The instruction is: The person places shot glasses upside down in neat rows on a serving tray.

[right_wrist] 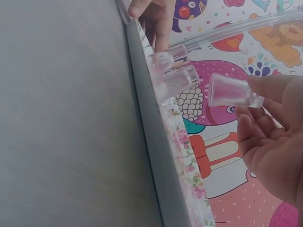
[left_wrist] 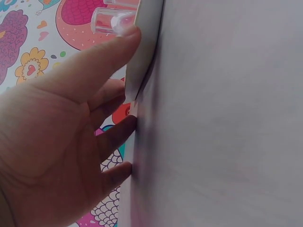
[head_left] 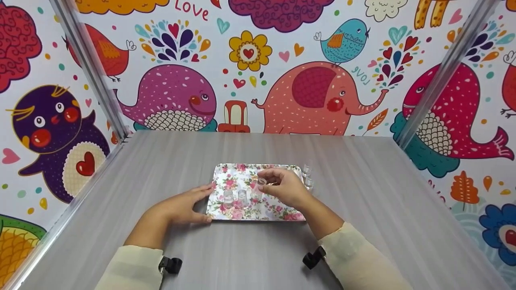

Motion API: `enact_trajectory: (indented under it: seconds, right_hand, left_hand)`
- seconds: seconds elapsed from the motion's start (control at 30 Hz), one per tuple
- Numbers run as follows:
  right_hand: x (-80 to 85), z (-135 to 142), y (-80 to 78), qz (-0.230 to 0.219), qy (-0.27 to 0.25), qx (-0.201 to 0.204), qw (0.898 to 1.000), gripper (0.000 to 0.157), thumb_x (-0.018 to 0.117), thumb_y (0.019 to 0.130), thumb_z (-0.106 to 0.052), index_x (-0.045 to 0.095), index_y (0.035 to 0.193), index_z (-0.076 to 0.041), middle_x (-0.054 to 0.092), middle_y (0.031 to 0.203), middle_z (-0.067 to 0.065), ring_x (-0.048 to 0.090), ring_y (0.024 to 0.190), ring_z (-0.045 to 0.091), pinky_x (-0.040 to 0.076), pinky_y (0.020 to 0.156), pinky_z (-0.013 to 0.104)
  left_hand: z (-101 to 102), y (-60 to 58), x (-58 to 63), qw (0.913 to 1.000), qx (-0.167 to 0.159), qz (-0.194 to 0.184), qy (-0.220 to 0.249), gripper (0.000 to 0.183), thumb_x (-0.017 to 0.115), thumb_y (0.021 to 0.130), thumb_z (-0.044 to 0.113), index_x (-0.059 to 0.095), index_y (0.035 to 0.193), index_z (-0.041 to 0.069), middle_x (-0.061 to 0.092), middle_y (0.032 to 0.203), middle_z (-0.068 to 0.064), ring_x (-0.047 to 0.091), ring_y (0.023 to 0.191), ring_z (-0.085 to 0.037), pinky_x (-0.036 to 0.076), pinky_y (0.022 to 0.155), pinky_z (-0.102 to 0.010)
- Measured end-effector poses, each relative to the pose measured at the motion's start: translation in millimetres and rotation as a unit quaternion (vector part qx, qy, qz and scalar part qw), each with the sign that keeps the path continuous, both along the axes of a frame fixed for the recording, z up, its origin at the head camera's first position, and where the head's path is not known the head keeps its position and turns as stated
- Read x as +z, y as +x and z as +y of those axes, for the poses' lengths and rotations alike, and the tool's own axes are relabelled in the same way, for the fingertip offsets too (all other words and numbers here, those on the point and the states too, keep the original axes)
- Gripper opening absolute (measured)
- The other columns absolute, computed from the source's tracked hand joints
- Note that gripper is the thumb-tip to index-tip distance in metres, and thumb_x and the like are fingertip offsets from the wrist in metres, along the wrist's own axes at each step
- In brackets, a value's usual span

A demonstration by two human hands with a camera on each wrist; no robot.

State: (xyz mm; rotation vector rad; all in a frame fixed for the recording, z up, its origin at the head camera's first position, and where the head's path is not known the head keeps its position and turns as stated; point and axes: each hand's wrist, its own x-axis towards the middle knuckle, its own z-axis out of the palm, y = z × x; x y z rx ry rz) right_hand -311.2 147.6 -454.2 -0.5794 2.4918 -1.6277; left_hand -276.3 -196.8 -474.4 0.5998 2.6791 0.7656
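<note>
A floral tray [head_left: 274,209] lies on the table. My left hand [head_left: 177,207] rests at its left side, fingers extended along the edge and thumb at the near corner; in the left wrist view the thumb [left_wrist: 106,54] touches the tray's rim. Over the tray, my right hand [head_left: 288,188] pinches a small clear shot glass [right_wrist: 229,91] between thumb and fingers. Its wider end faces the tray, with a gap below it in the right wrist view. Two more clear shot glasses, one on the left [head_left: 228,197] and one beside it [head_left: 242,196], stand on the tray's left half.
Several clear glasses [head_left: 308,183] stand just beyond the tray's right edge, partly behind the right hand. The grey table [head_left: 258,253] extends around the tray. Metal posts [head_left: 90,68] and cartoon-printed walls [head_left: 242,96] border the far side and both flanks.
</note>
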Motion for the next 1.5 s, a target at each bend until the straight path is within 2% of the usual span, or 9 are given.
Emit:
enact_trajectory:
  seconds: [0.13, 0.37, 0.5, 0.77, 0.93, 1.03, 1.17, 1.23, 1.5]
  right_hand:
    - [-3.4, -1.8, 0.1, -0.003, 0.016, 0.017, 1.000, 0.033, 0.082, 0.094, -0.013, 0.078, 0.127, -0.010, 0.080, 0.119, 0.004, 0.075, 0.108, 0.022, 0.064, 0.088, 0.030]
    - [-10.9, -3.9, -0.5, -0.023, 0.026, 0.038, 0.999, 0.035, 0.077, 0.094, -0.004, 0.078, 0.129, -0.010, 0.079, 0.126, 0.006, 0.074, 0.109, 0.017, 0.065, 0.088, 0.029]
    - [-15.9, -5.2, -0.8, -0.033, 0.051, 0.039, 0.997, 0.036, 0.080, 0.092, -0.005, 0.080, 0.127, -0.014, 0.080, 0.125, 0.001, 0.075, 0.111, 0.017, 0.064, 0.087, 0.030]
    - [-21.3, -9.3, -1.1, -0.022, 0.062, 0.043, 0.997, 0.039, 0.085, 0.090, -0.008, 0.079, 0.128, -0.016, 0.081, 0.123, 0.001, 0.076, 0.114, 0.018, 0.064, 0.094, 0.035]
    - [-16.9, -6.4, 0.8, -0.026, 0.059, 0.043, 0.997, 0.039, 0.084, 0.092, -0.013, 0.078, 0.130, -0.016, 0.079, 0.126, 0.000, 0.074, 0.116, 0.019, 0.063, 0.091, 0.032]
    - [-10.6, -0.6, 1.3, -0.026, 0.045, 0.051, 0.997, 0.039, 0.082, 0.094, -0.017, 0.076, 0.132, -0.015, 0.078, 0.130, 0.006, 0.073, 0.118, 0.022, 0.063, 0.092, 0.033]
    - [-0.1, 11.8, -1.0, -0.022, 0.019, 0.055, 0.998, 0.042, 0.081, 0.096, -0.020, 0.073, 0.136, -0.009, 0.074, 0.136, 0.019, 0.072, 0.122, 0.034, 0.064, 0.096, 0.037]
    - [4.8, 20.0, -2.9, -0.020, 0.011, 0.048, 0.999, 0.045, 0.082, 0.096, -0.022, 0.071, 0.138, -0.009, 0.072, 0.137, 0.021, 0.071, 0.125, 0.036, 0.064, 0.099, 0.038]
    - [17.8, 59.4, -6.8, -0.021, 0.000, -0.005, 1.000, 0.048, 0.085, 0.093, -0.027, 0.072, 0.138, -0.016, 0.074, 0.138, 0.010, 0.071, 0.127, 0.031, 0.064, 0.099, 0.037]
  left_hand:
    - [0.0, 1.1, 0.4, 1.0000, 0.004, -0.003, -0.002, 0.096, 0.086, 0.091, 0.042, 0.036, 0.168, 0.014, 0.026, 0.180, -0.003, 0.025, 0.166, -0.040, 0.025, 0.132, -0.065]
    - [-0.6, 0.8, -0.7, 0.9999, 0.008, -0.007, -0.005, 0.095, 0.085, 0.091, 0.041, 0.036, 0.169, 0.015, 0.025, 0.180, -0.001, 0.025, 0.166, -0.038, 0.026, 0.132, -0.064]
    - [-0.7, 0.3, -1.6, 0.9999, 0.008, -0.007, -0.004, 0.096, 0.085, 0.091, 0.042, 0.035, 0.169, 0.015, 0.026, 0.180, -0.001, 0.025, 0.166, -0.038, 0.026, 0.132, -0.064]
    - [-0.8, 0.9, -0.8, 0.9999, 0.010, -0.008, -0.006, 0.097, 0.086, 0.090, 0.043, 0.035, 0.169, 0.016, 0.026, 0.180, 0.000, 0.025, 0.166, -0.038, 0.025, 0.132, -0.064]
    - [-0.9, 1.5, -0.5, 0.9998, 0.015, -0.011, -0.007, 0.098, 0.086, 0.090, 0.043, 0.034, 0.169, 0.018, 0.026, 0.180, 0.001, 0.024, 0.166, -0.039, 0.025, 0.132, -0.064]
    - [-1.1, 1.4, -0.8, 0.9998, 0.016, -0.011, -0.007, 0.098, 0.086, 0.091, 0.043, 0.034, 0.170, 0.018, 0.025, 0.180, 0.001, 0.024, 0.166, -0.039, 0.024, 0.132, -0.064]
    - [-0.6, 1.6, -0.8, 0.9998, 0.013, -0.014, 0.001, 0.098, 0.086, 0.091, 0.042, 0.034, 0.170, 0.016, 0.025, 0.180, 0.000, 0.023, 0.166, -0.039, 0.024, 0.132, -0.065]
    - [-0.2, 1.5, -0.7, 0.9998, 0.011, -0.015, 0.004, 0.097, 0.086, 0.091, 0.041, 0.034, 0.169, 0.015, 0.026, 0.180, 0.000, 0.022, 0.167, -0.038, 0.024, 0.132, -0.065]
    - [-0.8, 0.7, -1.9, 0.9999, 0.013, -0.011, -0.001, 0.097, 0.085, 0.091, 0.041, 0.034, 0.170, 0.016, 0.026, 0.180, 0.000, 0.022, 0.167, -0.037, 0.024, 0.133, -0.064]
